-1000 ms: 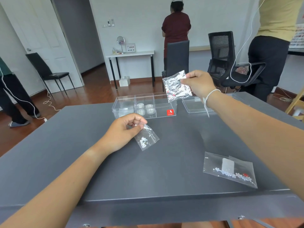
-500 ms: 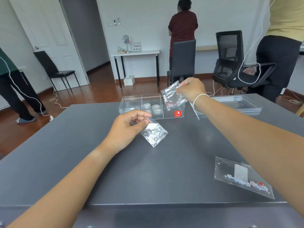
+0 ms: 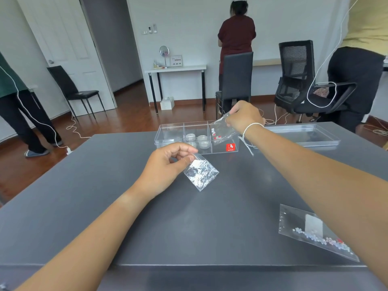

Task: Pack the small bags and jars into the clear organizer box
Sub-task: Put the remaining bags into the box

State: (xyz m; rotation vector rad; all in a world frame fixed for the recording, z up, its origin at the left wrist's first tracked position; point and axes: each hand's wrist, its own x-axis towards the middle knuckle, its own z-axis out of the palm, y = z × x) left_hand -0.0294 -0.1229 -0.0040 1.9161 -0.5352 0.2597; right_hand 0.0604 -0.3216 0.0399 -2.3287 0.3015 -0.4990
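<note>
Bags first: three small clear ones are in view, counted left to right. Toward 12 o'clock from the table's (image 3: pixel 105 206) centre, the left hand (image 3: pixel 165 166) pinches the top edge of a crinkled bag (image 3: pixel 200 173) between thumb and forefinger, its lower corner hanging just over the grey surface. Farther along the same direction, the right hand (image 3: pixel 244 117) grips a second bag (image 3: pixel 221 131), one with red and white bits inside, by its upper corner, holding it over the right-hand compartment of the clear organizer box (image 3: pixel 168 133). A third bag (image 3: pixel 310 229), holding pale beads, lies flat and untouched at about 4 o'clock, partly under the right forearm.

The box has three compartments in a row. The leftmost looks empty, the middle one holds small round jars (image 3: pixel 202 140), about four as far as the clear walls let me count, and the rightmost has a red label on its front. What looks like the box's clear lid (image 3: pixel 304 135) lies apart at 2 o'clock.

The step in hand seems to be lowering the right hand's bag into the right compartment. Next, I judge, the fingers must let go once the bag sits below the rim, perhaps folding it to fit. Then the left hand's bag goes toward 12 o'clock, and the third must be picked up.
</note>
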